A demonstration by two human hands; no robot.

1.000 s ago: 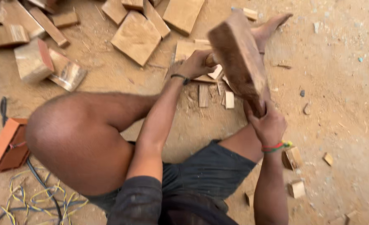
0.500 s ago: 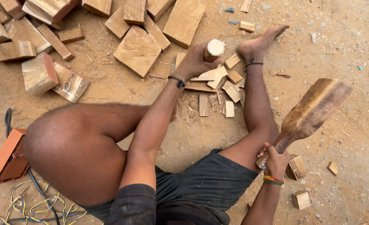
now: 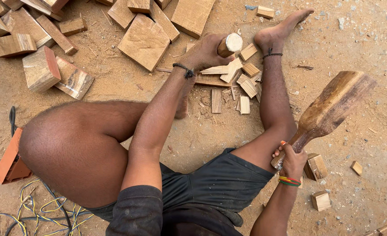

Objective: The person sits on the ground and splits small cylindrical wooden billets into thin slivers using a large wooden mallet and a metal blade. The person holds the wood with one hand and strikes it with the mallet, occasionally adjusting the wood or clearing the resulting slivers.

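The left hand [image 3: 202, 52] grips the chisel [image 3: 229, 44] upright; the right [image 3: 292, 159] clenches the mallet [image 3: 329, 109], best swung squarely.

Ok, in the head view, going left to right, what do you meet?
Orange box-shaped object on the ground → reddish-edged cut wooden block → big flat square wooden slab → left hand gripping a round wooden handle → right hand holding a long brown wooden mallet → small wooden cube.
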